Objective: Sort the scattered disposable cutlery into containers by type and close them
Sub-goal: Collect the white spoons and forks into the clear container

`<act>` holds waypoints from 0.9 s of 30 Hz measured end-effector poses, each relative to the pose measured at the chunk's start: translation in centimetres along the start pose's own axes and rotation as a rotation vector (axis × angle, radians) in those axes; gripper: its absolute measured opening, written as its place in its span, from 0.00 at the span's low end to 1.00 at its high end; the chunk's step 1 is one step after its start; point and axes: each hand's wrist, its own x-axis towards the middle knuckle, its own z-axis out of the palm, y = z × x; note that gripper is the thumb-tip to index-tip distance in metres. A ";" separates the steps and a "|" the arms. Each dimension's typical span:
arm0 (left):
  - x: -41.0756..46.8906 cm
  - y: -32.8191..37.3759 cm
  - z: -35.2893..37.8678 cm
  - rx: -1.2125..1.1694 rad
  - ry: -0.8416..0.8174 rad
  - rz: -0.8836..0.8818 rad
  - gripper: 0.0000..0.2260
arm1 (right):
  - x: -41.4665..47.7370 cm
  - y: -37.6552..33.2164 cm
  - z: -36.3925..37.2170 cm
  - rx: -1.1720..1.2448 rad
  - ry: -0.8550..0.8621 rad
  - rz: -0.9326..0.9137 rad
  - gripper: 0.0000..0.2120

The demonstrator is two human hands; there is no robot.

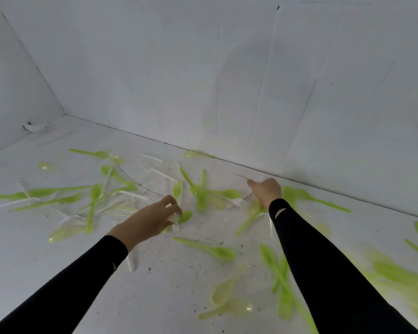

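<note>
Gathering forks looks to be the step in hand. My left hand (152,219), centre-left of the frame, is curled round a small bunch of white forks (175,224), their tines poking out below my fingers toward the table (167,297). My right hand (266,191), right of centre near the foot of the wall (203,68), is closed as well. Tines (263,178) show above its knuckles, and a thin tan stick (240,176) juts from it toward the upper left. I cannot tell whether that is a handle or something else. Both grips are narrow and full.

No containers are in view, and I judge the sorting far from done. Cutlery lies across the whole table, thickest in a tangle at middle left and in a blurred green heap at the lower right edge. A loose fork (238,202) lies between my hands, nearer the right one. The next move, I think, calls for pinching it in with spare fingertips without spilling the bunch, or for carrying both bunches off to a box.

Everything is thin moulded plastic, light and smooth, and likely to slip. The green spoon (210,249) at lower centre is opaque, with a long flat handle and an oval bowl. The clear spoons (223,294) below it are glossy, pale yellow and see-through. White forks are milky and hard to pick out on the white table, which is matt and speckled with dark grit. The wall is white board with seams.
</note>
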 end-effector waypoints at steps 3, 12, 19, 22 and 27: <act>0.7 0.4 0.2 0.033 0.073 0.127 0.17 | 0.1 0.0 0.2 0.033 0.006 0.016 0.11; 7.0 5.0 -3.4 -0.360 0.413 0.112 0.07 | -3.3 -3.5 -7.0 0.564 0.188 -0.256 0.07; 12.0 9.0 -3.4 -0.450 0.108 -0.088 0.21 | -5.0 -0.1 -10.7 -0.299 0.197 -0.340 0.11; 12.6 9.0 -1.9 -0.118 -0.108 0.033 0.18 | -5.8 2.5 -9.7 -0.697 0.053 -0.386 0.16; 10.4 8.2 -1.1 -0.231 -0.133 0.033 0.15 | -6.6 5.7 -6.6 -1.006 -0.037 -0.576 0.15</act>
